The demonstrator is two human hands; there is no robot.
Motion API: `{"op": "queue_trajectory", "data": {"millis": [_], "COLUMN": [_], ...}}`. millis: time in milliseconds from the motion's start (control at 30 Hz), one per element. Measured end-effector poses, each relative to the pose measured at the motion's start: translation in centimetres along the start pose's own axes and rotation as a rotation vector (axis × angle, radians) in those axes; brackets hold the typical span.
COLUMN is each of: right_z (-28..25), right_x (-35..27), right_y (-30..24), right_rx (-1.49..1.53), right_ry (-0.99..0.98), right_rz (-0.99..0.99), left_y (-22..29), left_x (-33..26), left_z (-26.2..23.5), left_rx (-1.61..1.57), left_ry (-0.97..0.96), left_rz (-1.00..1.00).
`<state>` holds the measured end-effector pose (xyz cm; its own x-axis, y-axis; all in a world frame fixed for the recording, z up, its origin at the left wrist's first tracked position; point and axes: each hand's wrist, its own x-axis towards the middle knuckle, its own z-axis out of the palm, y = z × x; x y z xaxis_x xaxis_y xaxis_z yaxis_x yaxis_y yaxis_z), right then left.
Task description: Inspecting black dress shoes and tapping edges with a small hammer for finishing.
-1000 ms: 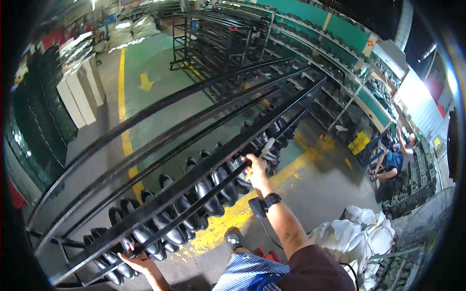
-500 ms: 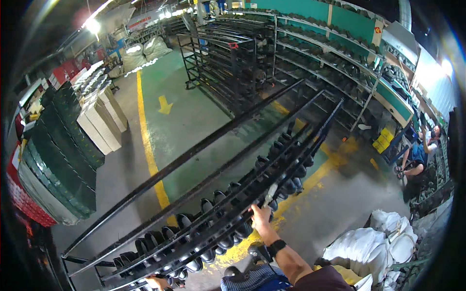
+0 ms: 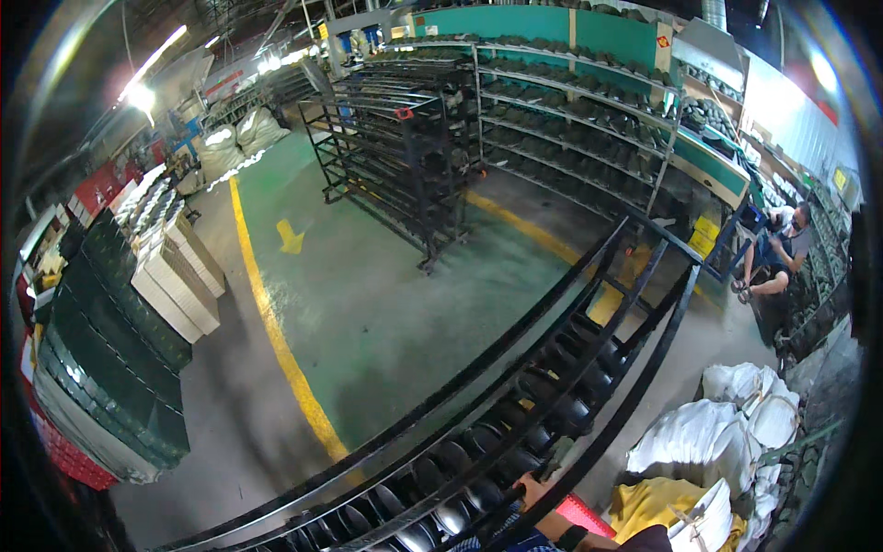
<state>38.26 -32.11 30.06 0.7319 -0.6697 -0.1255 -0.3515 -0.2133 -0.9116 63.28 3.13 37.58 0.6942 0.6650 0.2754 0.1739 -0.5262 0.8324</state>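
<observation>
Black painted steel makes the long rack (image 3: 589, 304), and the person's right hand (image 3: 533, 486) is closed on one of its thin rails, low at the near end. Left hand is not in view. Just beyond the fingers, glossy black moulded pieces (image 3: 515, 442) sit in a row between the rails. I judge the rack stiff and heavy, best gripped on the bare rail. White sacks (image 3: 717, 432) lie to the right of the hand.
</observation>
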Motion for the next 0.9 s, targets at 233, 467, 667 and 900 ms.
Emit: {"op": "queue_trajectory", "data": {"millis": [233,467,667,900], "right_z": [-3.5,-6.0,-9.4,-16.0], "right_x": [-1.8,1.0,3.4,7.4], "right_y": [0.9,1.7,2.0,-1.0], "right_rx": [0.474,0.900,0.791,0.641], "right_ry": [0.238,0.467,0.669,0.806], "right_rz": [0.320,0.302,0.036,0.134], "left_y": [1.5,4.4,7.7,13.0], "left_x": [0.4,-1.1,-4.8,-11.8], "left_z": [2.4,5.8,9.9,16.3], "left_rx": [-0.036,-0.064,-0.101,-0.122], "left_ry": [-0.118,-0.286,-0.405,-0.536], "left_rz": [0.103,0.236,0.343,0.477]}}
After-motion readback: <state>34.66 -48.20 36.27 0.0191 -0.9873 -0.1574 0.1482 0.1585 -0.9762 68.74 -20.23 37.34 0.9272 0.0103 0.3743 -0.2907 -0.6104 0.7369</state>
